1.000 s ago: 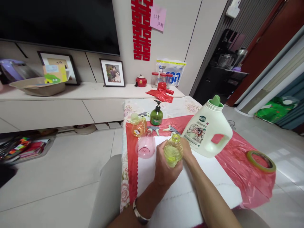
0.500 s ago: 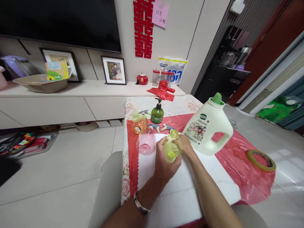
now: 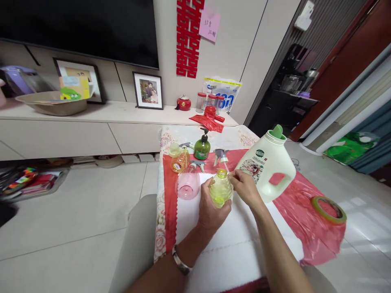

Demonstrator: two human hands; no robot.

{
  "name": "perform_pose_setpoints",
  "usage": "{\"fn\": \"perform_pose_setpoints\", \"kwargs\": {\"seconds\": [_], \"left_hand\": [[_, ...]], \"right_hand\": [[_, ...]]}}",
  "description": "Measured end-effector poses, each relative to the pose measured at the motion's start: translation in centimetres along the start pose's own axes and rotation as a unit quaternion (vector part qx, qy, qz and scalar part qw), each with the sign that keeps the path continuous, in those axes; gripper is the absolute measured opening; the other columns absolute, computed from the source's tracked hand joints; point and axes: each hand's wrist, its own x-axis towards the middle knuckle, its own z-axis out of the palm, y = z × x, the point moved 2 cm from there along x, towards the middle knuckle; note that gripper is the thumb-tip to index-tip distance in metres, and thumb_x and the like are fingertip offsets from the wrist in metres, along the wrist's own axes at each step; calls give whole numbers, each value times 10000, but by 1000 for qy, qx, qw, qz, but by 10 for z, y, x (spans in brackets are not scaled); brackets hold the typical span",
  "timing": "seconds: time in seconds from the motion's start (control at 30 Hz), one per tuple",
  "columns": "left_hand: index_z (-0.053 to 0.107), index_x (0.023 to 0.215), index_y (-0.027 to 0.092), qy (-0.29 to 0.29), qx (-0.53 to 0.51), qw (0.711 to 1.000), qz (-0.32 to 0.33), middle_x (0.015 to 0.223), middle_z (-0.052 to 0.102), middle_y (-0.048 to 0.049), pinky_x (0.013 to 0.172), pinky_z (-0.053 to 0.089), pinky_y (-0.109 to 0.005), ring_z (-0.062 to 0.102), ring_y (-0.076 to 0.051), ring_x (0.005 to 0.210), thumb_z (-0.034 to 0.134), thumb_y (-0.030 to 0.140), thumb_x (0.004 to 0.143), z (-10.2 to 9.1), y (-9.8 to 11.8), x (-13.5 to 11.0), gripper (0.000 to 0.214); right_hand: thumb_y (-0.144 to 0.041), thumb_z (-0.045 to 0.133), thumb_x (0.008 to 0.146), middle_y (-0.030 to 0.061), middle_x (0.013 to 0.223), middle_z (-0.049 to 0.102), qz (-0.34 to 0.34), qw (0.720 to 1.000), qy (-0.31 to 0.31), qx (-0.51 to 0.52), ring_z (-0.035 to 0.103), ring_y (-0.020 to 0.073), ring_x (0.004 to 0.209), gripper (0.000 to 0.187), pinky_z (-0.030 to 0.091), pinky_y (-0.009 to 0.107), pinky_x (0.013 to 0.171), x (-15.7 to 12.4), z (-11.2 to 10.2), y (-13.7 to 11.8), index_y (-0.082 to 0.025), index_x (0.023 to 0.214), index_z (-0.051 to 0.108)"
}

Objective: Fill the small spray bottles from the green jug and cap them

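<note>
Working remotely, I gripped the yellow bottle (image 3: 222, 188) left of the jug (image 3: 269, 154) in my left hand (image 3: 210, 207), apparently to steady it, while my right hand (image 3: 246, 187) pinched the sprayer (image 3: 221, 156) by its tube (image 3: 226, 167).

Pale jug (image 3: 265, 160) hems right hand (image 3: 247, 188); white sheet (image 3: 226, 264) nearer leaves room.

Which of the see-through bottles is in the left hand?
The yellow bottle: the left hand grips it, while the pink bottle and the orange bottle are not held.
</note>
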Motion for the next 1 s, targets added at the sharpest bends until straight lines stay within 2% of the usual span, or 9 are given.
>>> {"fn": "perform_pose_setpoints", "kwargs": {"seconds": [0.13,0.3,0.47,0.6,0.83,1.0], "left_hand": [[394,1283,199,-18,36,999,-16,1246,558,-123,1052,463,-509,561,-301,1191,680,95,616,4,-3,-3,733],[413,1253,219,-54,72,996,-19,1205,562,-99,1041,466,-502,557,-300,1175,680,49,583,8,-5,-9,742],[420,1258,222,-77,63,995,-12,1201,563,-95,1044,465,-509,556,-304,1178,682,40,572,9,-5,-10,757],[418,1256,223,-86,63,994,-17,1200,564,-97,1029,478,-500,563,-302,1174,683,45,575,8,-4,-10,752],[406,1255,224,-90,56,994,-11,1195,562,-95,1007,485,-505,571,-291,1143,675,65,595,8,-2,-10,730],[388,1263,216,-85,73,994,3,1193,559,-101,1008,484,-519,566,-296,1142,674,61,595,9,-3,-10,743]], "right_hand": [[-334,560,892,7,793,648,-53,994,95,26,593,138,663,168,479,259,624,-19,-27,-23,-188,827,612],[-455,594,882,5,742,647,-81,978,185,56,612,145,619,264,502,267,592,-45,-59,-46,-193,889,624],[-431,665,871,6,748,661,-133,953,253,98,640,145,637,246,543,271,620,-62,-77,-65,-190,913,646],[-396,679,876,4,759,667,-156,947,261,101,652,142,649,206,550,262,618,-63,-74,-73,-195,906,648],[-398,663,887,-4,753,665,-150,962,203,107,640,122,609,207,553,236,569,-62,-46,-60,-192,904,664],[-377,681,883,-2,756,669,-149,952,242,110,648,131,637,185,563,253,605,-68,-45,-51,-193,909,671]]}}
